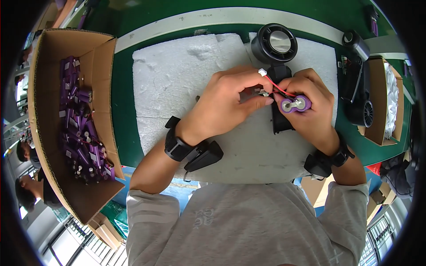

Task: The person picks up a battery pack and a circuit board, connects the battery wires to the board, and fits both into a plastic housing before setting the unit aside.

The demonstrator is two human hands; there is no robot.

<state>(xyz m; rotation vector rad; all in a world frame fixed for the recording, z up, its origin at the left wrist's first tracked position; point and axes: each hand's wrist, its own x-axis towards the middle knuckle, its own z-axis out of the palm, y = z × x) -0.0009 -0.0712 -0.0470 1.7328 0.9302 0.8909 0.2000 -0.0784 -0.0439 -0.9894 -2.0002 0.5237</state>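
Note:
My right hand (310, 97) is closed round a purple battery pack (303, 103) of two cells, its metal-tabbed end facing up. Red and black wires (284, 91) run from the pack to a white plug (262, 72) sticking up by my left index finger. The thumb and index finger of my left hand (222, 102) come together at a small pale connector (265, 93), partly hidden by the fingers. Beneath both hands lies a black handheld fan (280, 122), its round head (274, 43) pointing away from me.
White foam sheets (177, 80) cover the green table (126, 111). On the left a cardboard box (106, 66) holds several purple battery packs (84, 150). To the right are another black fan (361, 111), a grey-black cylindrical device (356, 44) and a carton with white wrapping (377, 80).

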